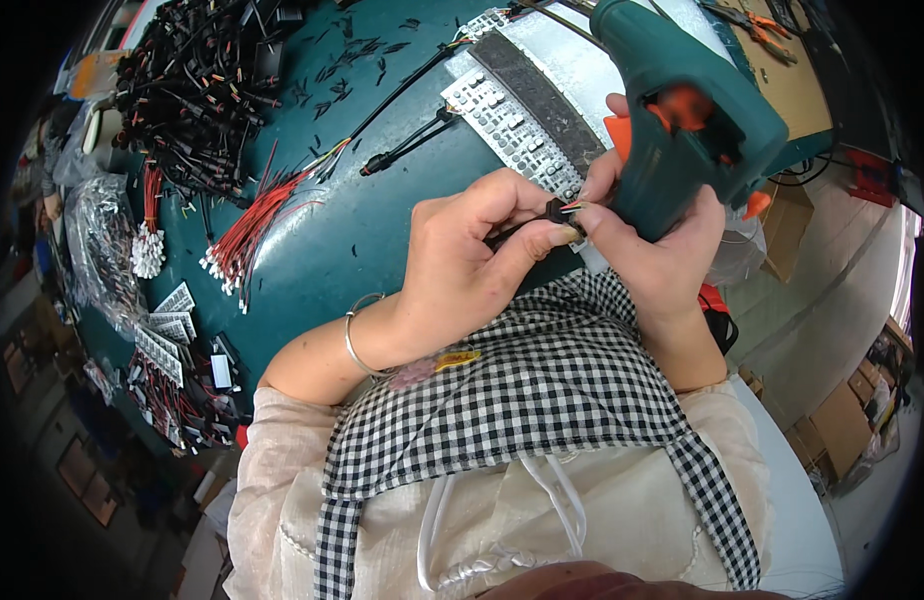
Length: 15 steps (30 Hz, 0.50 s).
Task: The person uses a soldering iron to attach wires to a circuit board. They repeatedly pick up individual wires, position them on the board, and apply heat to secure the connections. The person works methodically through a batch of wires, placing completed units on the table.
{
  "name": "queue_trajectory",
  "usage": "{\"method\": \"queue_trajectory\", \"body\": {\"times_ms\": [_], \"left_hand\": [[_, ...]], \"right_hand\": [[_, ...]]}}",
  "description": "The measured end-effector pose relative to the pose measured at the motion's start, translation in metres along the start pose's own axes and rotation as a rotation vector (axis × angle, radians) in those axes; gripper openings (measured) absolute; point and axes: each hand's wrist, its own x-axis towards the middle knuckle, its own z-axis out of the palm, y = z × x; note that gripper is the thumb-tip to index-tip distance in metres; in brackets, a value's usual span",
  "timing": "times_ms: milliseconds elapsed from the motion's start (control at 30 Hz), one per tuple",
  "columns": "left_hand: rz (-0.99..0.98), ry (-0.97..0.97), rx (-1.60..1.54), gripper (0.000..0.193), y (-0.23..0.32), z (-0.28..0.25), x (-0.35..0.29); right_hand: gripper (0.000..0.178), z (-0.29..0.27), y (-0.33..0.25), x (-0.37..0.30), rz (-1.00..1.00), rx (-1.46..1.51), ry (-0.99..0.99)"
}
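My left hand [482, 245] is closed, pinching a black cable [556, 210] with thumb and forefinger. Thin coloured wires [574, 207] come out of the cable's end toward my right hand [657, 255]. That hand is closed round a green gun-shaped tool [672, 110] with an orange trigger, while its thumb and a fingertip meet at the wires. The tool partly hides those fingers. Just beyond my hands lies a panel of small white circuit boards [507, 125], with a dark flat bar [537, 95] across it.
A heap of black connector cables [192, 90] covers the far left. Red wire bundles [267, 220] and small boards with wires [167, 350] lie on the left. Loose black bits [347, 65] are scattered on the green table [382, 215]. Orange-handled pliers [767, 35] lie at far right.
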Motion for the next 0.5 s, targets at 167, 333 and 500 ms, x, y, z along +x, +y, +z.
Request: {"method": "queue_trajectory", "body": {"times_ms": [167,333,500], "left_hand": [[-0.067,0.009,-0.120,0.010,0.0025,0.0018,0.0020],[-0.031,-0.002,-0.107,0.010,-0.0018,0.0009,0.0025],[-0.045,0.028,-0.152,0.010,-0.0031,0.0030,0.0023]], "right_hand": [[0.067,0.0015,0.0017,0.0000,0.031,0.044,0.056],[0.063,0.0009,0.0042,0.0008,-0.002,0.033,0.005],[0.058,0.0028,0.0045,0.0004,0.014,0.010,0.029]]}}
